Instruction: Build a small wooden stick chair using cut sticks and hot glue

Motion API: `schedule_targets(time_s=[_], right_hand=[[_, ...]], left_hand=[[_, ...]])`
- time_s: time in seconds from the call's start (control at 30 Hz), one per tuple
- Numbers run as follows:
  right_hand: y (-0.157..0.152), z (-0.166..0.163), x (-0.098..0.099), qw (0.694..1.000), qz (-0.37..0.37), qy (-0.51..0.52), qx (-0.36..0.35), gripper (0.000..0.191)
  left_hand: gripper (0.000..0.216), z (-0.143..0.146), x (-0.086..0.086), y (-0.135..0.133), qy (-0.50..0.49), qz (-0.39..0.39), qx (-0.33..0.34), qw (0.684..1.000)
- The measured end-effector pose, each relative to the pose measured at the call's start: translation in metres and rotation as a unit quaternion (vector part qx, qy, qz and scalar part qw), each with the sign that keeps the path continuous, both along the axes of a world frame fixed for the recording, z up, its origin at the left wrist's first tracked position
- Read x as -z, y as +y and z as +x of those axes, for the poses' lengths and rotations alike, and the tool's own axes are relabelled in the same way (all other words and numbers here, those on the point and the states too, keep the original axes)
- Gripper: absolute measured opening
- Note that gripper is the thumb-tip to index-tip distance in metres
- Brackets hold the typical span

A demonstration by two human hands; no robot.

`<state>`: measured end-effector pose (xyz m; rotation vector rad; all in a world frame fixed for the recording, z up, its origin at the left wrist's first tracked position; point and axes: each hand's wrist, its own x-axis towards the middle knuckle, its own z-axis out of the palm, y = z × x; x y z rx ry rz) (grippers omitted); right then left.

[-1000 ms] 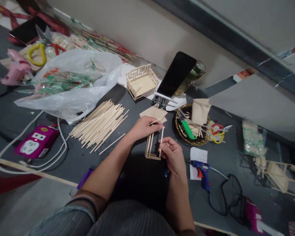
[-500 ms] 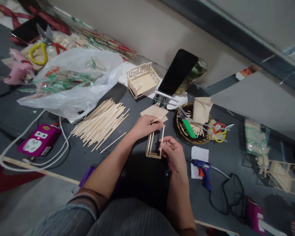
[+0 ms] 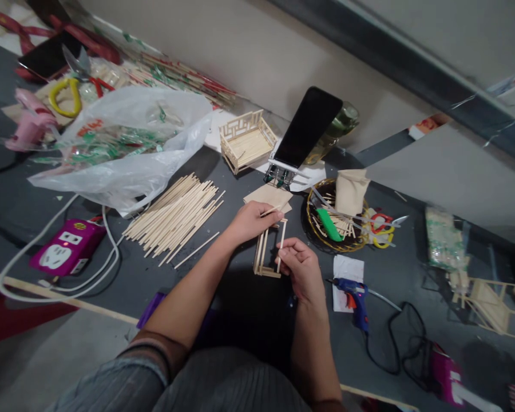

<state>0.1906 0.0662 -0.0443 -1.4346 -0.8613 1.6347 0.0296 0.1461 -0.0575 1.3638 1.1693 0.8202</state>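
Observation:
Between my hands is a small frame of wooden sticks (image 3: 262,252), held at the table's near edge. My left hand (image 3: 256,220) is closed on its far end, thumb and fingers pinching the sticks. At the frame's right side, my right hand (image 3: 299,261) pinches an upright wooden stick (image 3: 283,236) between thumb and fingers. Left of the frame lies a pile of loose wooden sticks (image 3: 178,220), with one single stick (image 3: 196,250) apart from it. Pieces of brown paper or card (image 3: 269,196) lie just beyond my left hand.
A miniature stick bench (image 3: 249,143) and a propped phone (image 3: 308,127) stand behind. On the right are a basket (image 3: 311,229) with a green-handled tool, and a blue glue gun (image 3: 354,294) with a cord. A plastic bag (image 3: 154,171) and purple power strip (image 3: 71,246) lie left.
The view has shifted very slightly. Both hands keep their grip on the stick frame, and nothing has been let go.

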Motion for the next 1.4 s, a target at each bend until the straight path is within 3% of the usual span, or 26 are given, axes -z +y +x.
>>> schedule_targets(time_s=[1.4], right_hand=[[0.0006, -0.0017, -0.0033, 1.000, -0.015, 0.003, -0.001, 0.025]], left_hand=[[0.031, 0.0006, -0.0018, -0.0010, 0.000, -0.014, -0.003, 1.000]])
